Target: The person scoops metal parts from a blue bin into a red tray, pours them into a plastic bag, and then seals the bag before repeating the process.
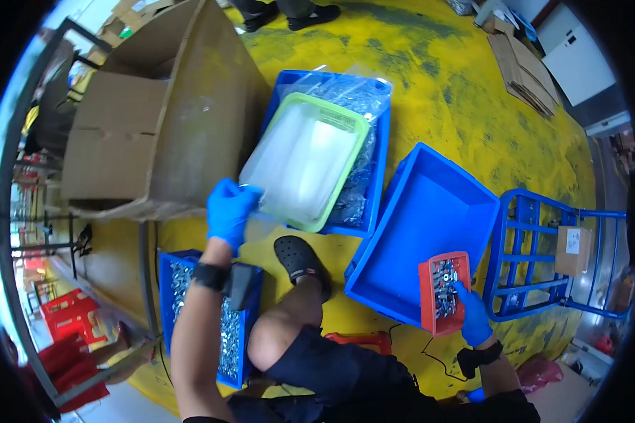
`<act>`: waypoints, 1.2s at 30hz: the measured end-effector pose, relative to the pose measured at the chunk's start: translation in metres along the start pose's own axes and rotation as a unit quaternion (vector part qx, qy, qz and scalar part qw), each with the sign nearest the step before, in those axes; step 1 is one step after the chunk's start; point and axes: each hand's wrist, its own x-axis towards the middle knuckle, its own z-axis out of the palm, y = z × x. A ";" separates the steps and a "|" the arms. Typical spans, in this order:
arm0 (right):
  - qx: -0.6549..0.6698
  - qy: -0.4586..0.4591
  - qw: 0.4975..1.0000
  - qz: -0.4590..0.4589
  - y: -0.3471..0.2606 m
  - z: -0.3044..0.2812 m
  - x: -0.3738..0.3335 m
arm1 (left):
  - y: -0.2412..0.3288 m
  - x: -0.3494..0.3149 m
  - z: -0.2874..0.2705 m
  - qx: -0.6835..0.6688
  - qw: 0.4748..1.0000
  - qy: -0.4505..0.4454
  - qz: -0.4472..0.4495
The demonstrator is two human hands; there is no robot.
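Observation:
My left hand (229, 211), in a blue glove, grips the near corner of a clear plastic bag (300, 158) lying in a green tray (353, 151). That tray rests tilted on a blue crate (377, 190) holding bagged metal parts. My right hand (473, 314), also gloved in blue, holds a small red tray (425, 289) filled with small metal parts. The red tray hangs over the near edge of an empty blue crate (430, 233). Under my left forearm stands another blue crate (169, 282) full of small metal parts.
A big open cardboard box (155, 120) lies at the left. A blue wire trolley (543, 261) carrying a small carton (575, 250) stands at the right. Flat cardboard (522, 70) lies far right on the yellow floor. Another person's feet (289, 14) show at the top. Red crates (67, 317) sit lower left.

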 end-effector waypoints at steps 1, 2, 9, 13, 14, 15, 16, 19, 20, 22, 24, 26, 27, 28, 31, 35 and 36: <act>-0.002 -0.020 1.000 -0.004 -0.004 0.003 0.003 | 0.005 -0.014 -0.030 -0.020 0.999 0.017 0.019; 0.004 -0.033 0.999 -0.024 -0.007 0.006 0.008 | 0.017 -0.036 -0.052 -0.042 0.998 0.032 0.020; 0.013 -0.160 0.986 -0.049 -0.036 0.047 -0.017 | 0.036 -0.229 -0.190 -0.015 0.990 0.140 -0.007; -0.005 -0.196 0.977 -0.084 -0.054 0.082 -0.050 | -0.014 -0.315 -0.231 0.051 0.975 0.214 0.025; -0.019 -0.209 0.972 -0.107 -0.054 0.096 -0.063 | -0.026 -0.328 -0.235 0.059 0.965 0.245 0.070; -0.038 -0.212 0.967 -0.135 -0.055 0.104 -0.076 | -0.042 -0.336 -0.232 0.057 0.954 0.270 0.114; -0.052 -0.219 0.964 -0.139 -0.057 0.113 -0.087 | -0.051 -0.347 -0.233 0.045 0.952 0.282 0.113; -0.093 -0.231 0.951 -0.181 -0.059 0.134 -0.117 | -0.077 -0.355 -0.232 0.245 0.880 0.366 0.180; -0.111 -0.228 0.949 -0.187 -0.058 0.144 -0.132 | -0.083 -0.354 -0.232 0.356 0.820 0.359 0.268; -0.132 -0.241 0.941 -0.197 -0.045 0.174 -0.161 | -0.101 -0.351 -0.227 0.451 0.749 0.351 0.336; -0.159 -0.250 0.935 -0.195 -0.024 0.209 -0.179 | -0.136 -0.344 -0.220 0.576 0.741 0.211 0.273; -0.179 -0.243 0.948 -0.103 -0.006 0.242 -0.192 | -0.197 -0.326 -0.205 0.571 0.786 0.161 0.175; -0.176 -0.248 0.950 -0.070 0.005 0.255 -0.184 | -0.219 -0.322 -0.200 0.574 0.808 0.100 0.083; -0.169 -0.249 0.953 -0.039 0.017 0.264 -0.170 | -0.229 -0.319 -0.195 0.568 0.813 0.098 0.077; -0.173 -0.276 0.945 0.029 0.053 0.290 -0.152 | -0.255 -0.322 -0.176 0.563 0.824 -0.057 0.033; -0.185 -0.305 0.928 0.107 0.076 0.299 -0.122 | -0.281 -0.333 -0.156 0.469 0.873 0.011 -0.136; -0.184 -0.309 0.925 0.120 0.081 0.298 -0.115 | -0.279 -0.336 -0.158 0.473 0.869 0.002 -0.143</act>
